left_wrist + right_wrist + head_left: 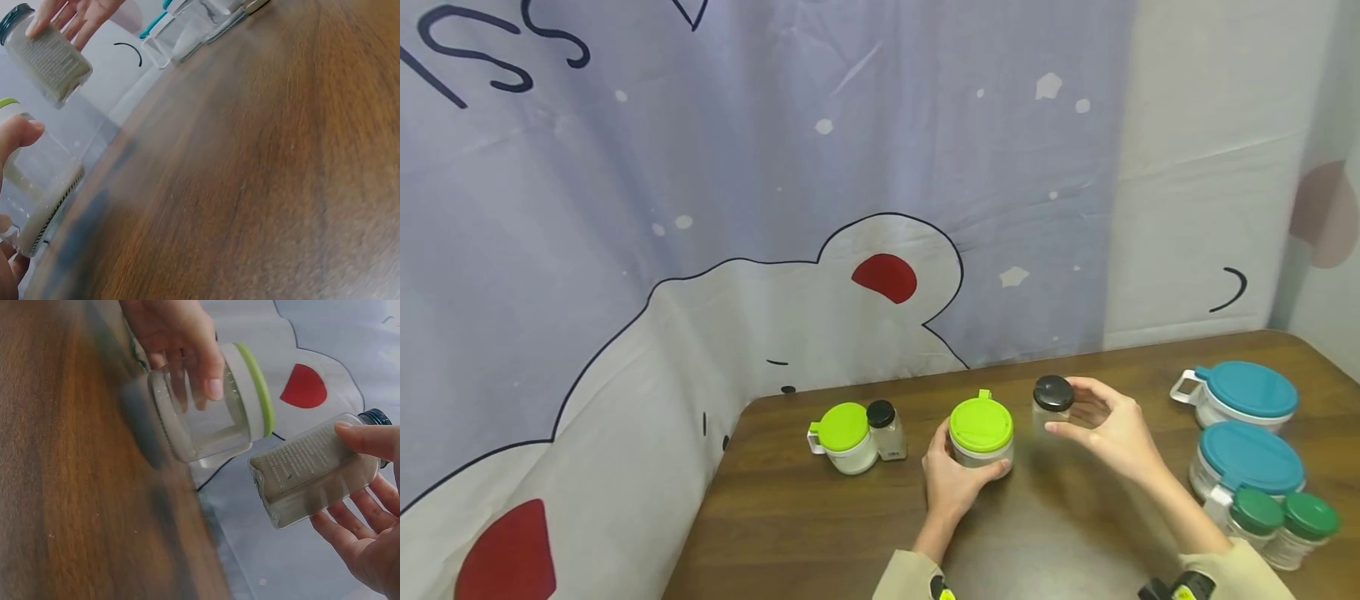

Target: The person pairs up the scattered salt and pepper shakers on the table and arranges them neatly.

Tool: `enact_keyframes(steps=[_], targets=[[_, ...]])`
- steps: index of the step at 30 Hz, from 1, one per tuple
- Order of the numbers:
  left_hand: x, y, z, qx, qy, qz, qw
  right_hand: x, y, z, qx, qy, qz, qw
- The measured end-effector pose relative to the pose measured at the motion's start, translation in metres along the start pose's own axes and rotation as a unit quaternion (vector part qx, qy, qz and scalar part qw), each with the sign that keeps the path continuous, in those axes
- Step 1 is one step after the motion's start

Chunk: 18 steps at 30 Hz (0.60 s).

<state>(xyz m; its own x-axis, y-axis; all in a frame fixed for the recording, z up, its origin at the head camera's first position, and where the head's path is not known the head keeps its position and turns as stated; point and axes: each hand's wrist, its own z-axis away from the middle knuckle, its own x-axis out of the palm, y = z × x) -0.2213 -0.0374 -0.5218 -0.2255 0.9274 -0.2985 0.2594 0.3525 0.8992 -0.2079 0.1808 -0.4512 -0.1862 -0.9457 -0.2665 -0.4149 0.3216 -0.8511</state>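
Note:
My left hand (953, 482) grips a clear jar with a lime-green lid (981, 427), thumb in front and fingers round its far side. In the right wrist view this jar (200, 419) shows some pale contents at its bottom. My right hand (1108, 425) holds a small clear bottle with a black cap (1053, 394) between thumb and fingers. Greyish powder and printed text show on the bottle (312, 472) in the right wrist view, where it hangs tilted above the table. The two held containers are close together with a gap between them.
On the left of the wooden table (790, 525), another lime-lidded jar (844, 437) stands beside a black-capped bottle (887, 430). At the right are two blue-lidded jars (1251, 390) and two green-capped shakers (1310, 525). A printed curtain (1000, 167) hangs behind the table.

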Motion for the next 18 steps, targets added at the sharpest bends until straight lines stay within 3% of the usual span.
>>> enact_keyframes(steps=[18], targets=[[0.000, -0.012, -0.010, -0.006, 0.066, -0.028, 0.9974, 0.022, 0.026, -0.018, 0.035, -0.077, 0.008, 0.9964]])
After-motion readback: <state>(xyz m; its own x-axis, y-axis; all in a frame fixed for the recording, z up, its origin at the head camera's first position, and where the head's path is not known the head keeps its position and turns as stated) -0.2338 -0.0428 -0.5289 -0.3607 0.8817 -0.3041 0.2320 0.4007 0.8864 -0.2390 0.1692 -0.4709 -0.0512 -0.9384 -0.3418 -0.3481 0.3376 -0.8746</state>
